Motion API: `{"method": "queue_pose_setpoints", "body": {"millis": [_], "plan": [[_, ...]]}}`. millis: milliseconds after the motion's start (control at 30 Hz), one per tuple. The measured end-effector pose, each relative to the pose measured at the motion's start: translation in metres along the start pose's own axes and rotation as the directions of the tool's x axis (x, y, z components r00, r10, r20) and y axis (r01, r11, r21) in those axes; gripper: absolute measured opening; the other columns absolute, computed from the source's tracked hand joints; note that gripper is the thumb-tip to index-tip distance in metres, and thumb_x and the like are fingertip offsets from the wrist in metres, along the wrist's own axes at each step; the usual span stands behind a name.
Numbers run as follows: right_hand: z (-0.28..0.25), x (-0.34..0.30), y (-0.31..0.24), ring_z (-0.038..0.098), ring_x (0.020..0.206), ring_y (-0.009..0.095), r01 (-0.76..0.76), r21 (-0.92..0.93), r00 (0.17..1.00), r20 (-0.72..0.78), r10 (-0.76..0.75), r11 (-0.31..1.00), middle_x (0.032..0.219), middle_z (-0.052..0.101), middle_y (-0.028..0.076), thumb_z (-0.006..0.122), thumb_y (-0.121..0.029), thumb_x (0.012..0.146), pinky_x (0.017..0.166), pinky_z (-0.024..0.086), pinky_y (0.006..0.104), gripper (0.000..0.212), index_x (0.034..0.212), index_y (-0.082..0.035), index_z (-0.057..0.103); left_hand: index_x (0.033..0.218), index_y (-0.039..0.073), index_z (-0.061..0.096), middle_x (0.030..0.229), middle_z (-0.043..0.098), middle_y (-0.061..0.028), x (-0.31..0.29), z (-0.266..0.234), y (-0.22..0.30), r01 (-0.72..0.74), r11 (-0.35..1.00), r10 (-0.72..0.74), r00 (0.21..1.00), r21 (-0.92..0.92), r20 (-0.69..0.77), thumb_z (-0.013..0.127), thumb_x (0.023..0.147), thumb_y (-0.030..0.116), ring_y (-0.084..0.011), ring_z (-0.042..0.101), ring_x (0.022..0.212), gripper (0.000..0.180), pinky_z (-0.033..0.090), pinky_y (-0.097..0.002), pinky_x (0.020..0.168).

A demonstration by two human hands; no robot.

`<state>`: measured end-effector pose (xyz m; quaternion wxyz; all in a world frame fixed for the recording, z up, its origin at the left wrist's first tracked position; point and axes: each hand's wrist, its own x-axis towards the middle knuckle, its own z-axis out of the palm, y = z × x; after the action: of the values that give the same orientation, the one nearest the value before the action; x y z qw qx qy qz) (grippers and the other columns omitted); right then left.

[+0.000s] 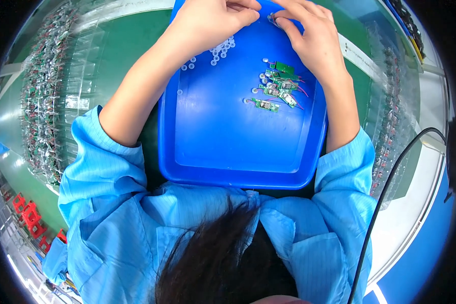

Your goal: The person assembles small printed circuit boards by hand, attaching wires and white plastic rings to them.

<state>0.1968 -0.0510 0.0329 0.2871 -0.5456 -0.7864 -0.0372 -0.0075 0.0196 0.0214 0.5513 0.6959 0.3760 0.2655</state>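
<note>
Green circuit boards (273,90) near right hand (314,40)

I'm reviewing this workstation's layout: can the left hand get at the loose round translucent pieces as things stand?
Probably yes: the translucent pieces lie loose in the blue tray, just below the left hand in the picture, and nothing seems to cover the ones in view.

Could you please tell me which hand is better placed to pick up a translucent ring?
Probably the left hand: the translucent rings lie in the blue tray close to it, while the right hand is nearer the circuit boards and holds a small piece.
</note>
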Motion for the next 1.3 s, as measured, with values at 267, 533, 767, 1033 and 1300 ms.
{"method": "queue_pose_setpoints", "body": {"millis": [267,533,767,1033,1300], "plan": [[-0.009,-0.004,0.002,0.065,0.107,0.037,-0.182,-0.029,0.973,0.141,0.184,0.983,0.103,0.073,0.016,0.079,-0.012,0.081,0.096,0.050,0.0437,0.024,0.102,-0.002,0.075,0.112,-0.007,0.074,0.095,0.078,-0.0145,-0.004,0.003,0.010,-0.009,0.982,0.014,1.000,0.188,-0.025,0.073,0.092,0.014,-0.0150,0.073,0.086,0.029,0.058,-0.0284,0.080],[-0.007,-0.002,0.005,0.062,0.105,0.035,-0.132,-0.024,0.983,0.127,0.134,0.991,0.100,0.071,0.014,0.075,-0.010,0.083,0.094,0.049,0.0441,0.016,0.097,-0.003,0.075,0.111,-0.007,0.075,0.094,0.078,-0.0144,-0.006,0.006,0.011,-0.013,0.987,0.022,0.998,0.159,-0.057,0.072,0.092,0.012,-0.0154,0.074,0.086,0.027,0.059,-0.0288,0.080],[0.001,-0.003,0.005,0.060,0.104,0.032,0.012,-0.085,0.990,0.144,0.000,0.996,0.098,0.068,0.012,0.069,-0.011,0.088,0.094,0.046,0.0439,0.012,0.096,-0.002,0.072,0.112,-0.007,0.074,0.095,0.078,-0.0136,-0.004,0.007,0.009,-0.054,0.979,0.062,0.997,0.199,-0.037,0.072,0.092,0.011,-0.0158,0.074,0.087,0.026,0.059,-0.0289,0.081],[0.007,0.004,0.004,0.062,0.098,0.031,0.079,-0.057,0.982,-0.169,-0.087,0.995,0.095,0.067,0.012,0.068,-0.006,0.088,0.087,0.046,0.0401,0.006,0.094,-0.004,0.067,0.106,-0.007,0.074,0.092,0.075,-0.0094,0.006,-0.002,-0.013,0.037,0.993,-0.035,0.999,-0.109,0.021,0.072,0.095,0.011,-0.0126,0.070,0.081,0.021,0.057,-0.0254,0.074],[0.041,0.003,0.013,0.066,0.089,0.032,0.409,0.496,0.840,-0.533,-0.104,0.766,0.092,0.068,0.013,0.067,-0.005,0.091,0.082,0.049,0.0414,0.005,0.096,-0.004,0.067,0.100,-0.005,0.075,0.087,0.075,-0.0085,0.007,0.002,-0.005,0.154,0.967,-0.128,0.982,-0.203,0.136,0.075,0.093,0.013,-0.0105,0.068,0.076,0.019,0.055,-0.0235,0.069]]}}
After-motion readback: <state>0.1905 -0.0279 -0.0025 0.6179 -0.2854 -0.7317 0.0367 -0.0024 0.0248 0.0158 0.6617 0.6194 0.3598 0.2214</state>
